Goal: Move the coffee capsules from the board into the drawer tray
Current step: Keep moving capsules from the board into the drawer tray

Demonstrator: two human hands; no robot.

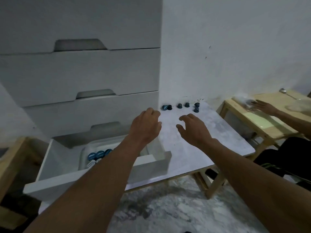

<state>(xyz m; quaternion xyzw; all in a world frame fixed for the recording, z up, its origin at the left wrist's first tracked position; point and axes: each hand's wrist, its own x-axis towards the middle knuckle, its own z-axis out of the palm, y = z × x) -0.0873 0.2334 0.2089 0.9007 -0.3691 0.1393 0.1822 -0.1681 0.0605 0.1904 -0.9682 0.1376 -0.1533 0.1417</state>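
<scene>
Several dark blue coffee capsules [179, 105] stand in a loose row at the far edge of the pale marbled board [193, 148], against the wall. My left hand [145, 126] hovers over the board's left edge with fingers loosely curled and nothing in it. My right hand [193, 129] hovers over the middle of the board, fingers spread, holding nothing. Both hands are a short way in front of the capsules. The bottom drawer [58, 165] is pulled out at lower left; a clear tray [83, 153] inside holds several blue-lidded capsules [100, 154], partly hidden by my left forearm.
A white chest of drawers [80, 73] fills the left, its upper drawers closed. Another person's hand [262, 106] rests on a wooden side table [262, 125] at right, near a spoon [286, 93] and plastic wrap. A wooden stool edge [11, 162] is at far left.
</scene>
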